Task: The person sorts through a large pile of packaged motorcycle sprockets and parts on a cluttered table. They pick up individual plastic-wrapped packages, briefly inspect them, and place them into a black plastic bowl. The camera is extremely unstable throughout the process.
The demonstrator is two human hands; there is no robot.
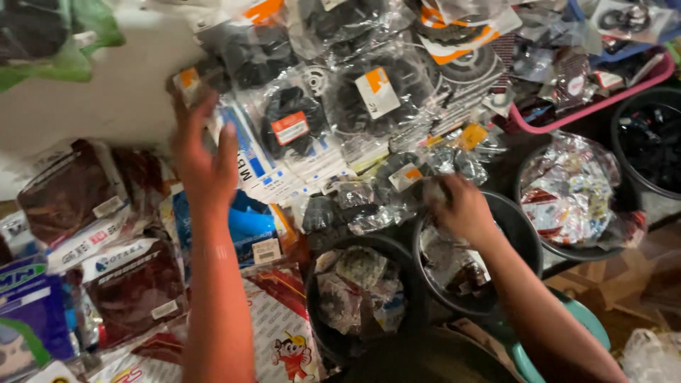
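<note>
**Two hands among bagged parts and black buckets**

Two bare hands work over a crowded heap of packaged parts. As a landmark, take the middle black bucket (528,245), the one just under the right hand.

The right hand (464,209) sits at that bucket's upper left rim, its fingers curled together and pinching a small clear plastic packet (433,190); the packet is blurred, so its contents cannot be made out. Inside the bucket, below the hand, lie more crinkled clear bags.

Well to the left of the bucket, the left hand (206,167) is raised with its back to the camera, fingers loosely spread and pointing up. Its fingertips touch a bagged black part with an orange label (190,79); whether they grip it or only rest on it cannot be told. Just right of that hand lies a flat white and blue package (248,152).

Directly left of the landmark stands another black bucket (319,312) holding bagged round parts. To its right, a third black bucket (624,234) is heaped with shiny wrapped pieces. Above and right of it is a pink tray (603,99) of mixed packets. Far left of it lie dark red bagged parts (71,188), and just below the left forearm a red and white packet with a cartoon figure (287,347).
</note>
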